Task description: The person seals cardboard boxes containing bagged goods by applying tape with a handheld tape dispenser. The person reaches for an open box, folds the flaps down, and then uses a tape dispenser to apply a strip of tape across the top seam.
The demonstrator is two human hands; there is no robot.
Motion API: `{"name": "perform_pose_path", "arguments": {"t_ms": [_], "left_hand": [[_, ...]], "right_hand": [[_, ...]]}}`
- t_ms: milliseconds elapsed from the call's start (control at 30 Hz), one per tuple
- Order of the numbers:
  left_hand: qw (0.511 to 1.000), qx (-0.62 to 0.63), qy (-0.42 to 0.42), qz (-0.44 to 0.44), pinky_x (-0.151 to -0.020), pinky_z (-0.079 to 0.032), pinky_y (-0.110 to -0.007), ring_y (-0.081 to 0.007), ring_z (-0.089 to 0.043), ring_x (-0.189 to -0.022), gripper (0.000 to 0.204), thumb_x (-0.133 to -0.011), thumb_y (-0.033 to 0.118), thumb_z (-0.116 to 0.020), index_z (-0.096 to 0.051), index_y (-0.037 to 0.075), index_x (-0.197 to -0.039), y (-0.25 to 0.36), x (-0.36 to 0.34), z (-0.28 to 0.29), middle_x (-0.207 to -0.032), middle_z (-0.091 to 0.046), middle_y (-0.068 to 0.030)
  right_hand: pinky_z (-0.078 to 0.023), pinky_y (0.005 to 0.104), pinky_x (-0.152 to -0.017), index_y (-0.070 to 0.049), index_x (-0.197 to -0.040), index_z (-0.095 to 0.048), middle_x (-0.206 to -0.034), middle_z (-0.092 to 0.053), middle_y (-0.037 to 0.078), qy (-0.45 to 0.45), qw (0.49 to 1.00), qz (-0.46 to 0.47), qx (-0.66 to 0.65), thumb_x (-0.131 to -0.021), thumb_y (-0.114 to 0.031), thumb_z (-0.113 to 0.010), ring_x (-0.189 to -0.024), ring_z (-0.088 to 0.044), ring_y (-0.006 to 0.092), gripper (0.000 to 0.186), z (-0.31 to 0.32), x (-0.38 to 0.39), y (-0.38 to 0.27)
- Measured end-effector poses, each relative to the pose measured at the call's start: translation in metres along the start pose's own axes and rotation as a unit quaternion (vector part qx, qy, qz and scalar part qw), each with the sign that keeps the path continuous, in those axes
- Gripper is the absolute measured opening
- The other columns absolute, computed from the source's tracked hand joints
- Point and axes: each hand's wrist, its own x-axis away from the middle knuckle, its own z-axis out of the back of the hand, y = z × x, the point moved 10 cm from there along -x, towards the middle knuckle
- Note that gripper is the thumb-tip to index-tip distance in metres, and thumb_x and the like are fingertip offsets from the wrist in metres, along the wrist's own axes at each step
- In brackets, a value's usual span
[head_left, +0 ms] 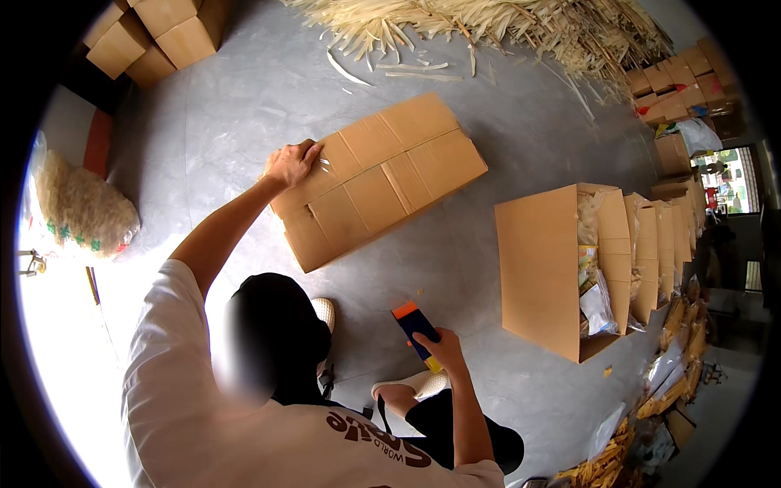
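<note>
A closed cardboard box [390, 171] lies on the grey floor at the upper centre, its top flaps folded down and creased. My left hand [291, 163] grips its near left end, fingers curled over the top beside a few small white strips. Lower down, my right hand [441, 346] holds a long dark blue object [412, 321] with an orange end and a yellow end, clear of the box and pointed up toward it; I cannot tell what it is.
Open cartons of bagged goods [537, 268] stand in a row at right. Pale dried strips [488, 24] are heaped at the top, stacked cartons [163, 32] at upper left, a bulky bag [89, 207] at left. My feet [419, 382] are below the box; yellowish bundles [667, 374] lie at lower right.
</note>
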Motion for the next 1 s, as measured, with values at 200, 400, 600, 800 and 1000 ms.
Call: {"name": "perform_pose_path", "arguments": {"t_ms": [200, 400, 600, 800, 1000], "left_hand": [[1.0, 0.008, 0.015, -0.022, -0.082, -0.044, -0.042, -0.0326, -0.057, -0.095, 0.043, -0.092, 0.048, -0.029, -0.058, 0.019, -0.107, 0.021, -0.007, 0.003, -0.094, -0.064, -0.012], [1.0, 0.005, 0.025, -0.007, -0.082, -0.044, -0.041, -0.0318, -0.058, -0.093, 0.047, -0.091, 0.051, -0.03, -0.059, 0.017, -0.105, -0.013, -0.007, 0.009, -0.092, -0.064, -0.0123], [1.0, 0.011, 0.013, 0.005, -0.082, -0.044, -0.041, -0.0324, -0.057, -0.094, 0.052, -0.089, 0.054, -0.032, -0.062, 0.014, -0.1, 0.005, -0.008, 0.004, -0.094, -0.064, -0.0136], [0.996, 0.006, 0.084, 0.04, -0.079, -0.043, -0.048, -0.0406, -0.055, -0.095, 0.059, -0.091, 0.052, -0.024, -0.063, 0.01, -0.1, -0.042, 0.01, -0.002, -0.095, -0.061, -0.021], [0.976, 0.062, 0.134, 0.157, -0.08, -0.043, -0.048, -0.0404, -0.056, -0.097, 0.064, -0.091, 0.053, -0.023, -0.063, 0.004, -0.099, -0.106, 0.071, -0.045, -0.101, -0.06, -0.0232]], "right_hand": [[-0.05, 0.0334, -0.052, 0.003, -0.071, -0.057, -0.055, -0.06, 0.011, 0.113, 0.976, 0.098, 0.155, -0.074, -0.048, -0.063, -0.048, -0.061, 0.0227, 0.051, -0.06, -0.143, -0.093], [-0.05, 0.0422, -0.062, 0.001, -0.071, -0.06, -0.071, -0.062, 0.021, 0.162, 0.951, 0.152, 0.214, -0.07, -0.05, -0.065, -0.07, -0.063, 0.0342, 0.052, -0.115, -0.099, -0.13], [-0.047, 0.0383, -0.059, 0.0, -0.076, -0.063, -0.067, -0.062, 0.018, 0.102, 0.986, 0.086, 0.095, -0.074, -0.053, -0.062, -0.065, -0.062, 0.0308, 0.053, -0.098, -0.011, -0.041], [-0.046, 0.0304, -0.06, 0.001, -0.091, -0.065, -0.071, -0.064, 0.009, 0.12, 0.988, -0.006, -0.101, -0.077, -0.043, -0.066, -0.065, -0.061, 0.0174, 0.047, -0.02, 0.085, -0.013], [-0.045, 0.0225, -0.055, 0.004, -0.087, -0.063, -0.068, -0.062, 0.006, 0.287, 0.928, 0.02, -0.236, -0.078, -0.035, -0.068, -0.057, -0.057, 0.01, 0.041, 0.06, 0.179, 0.043]]}}
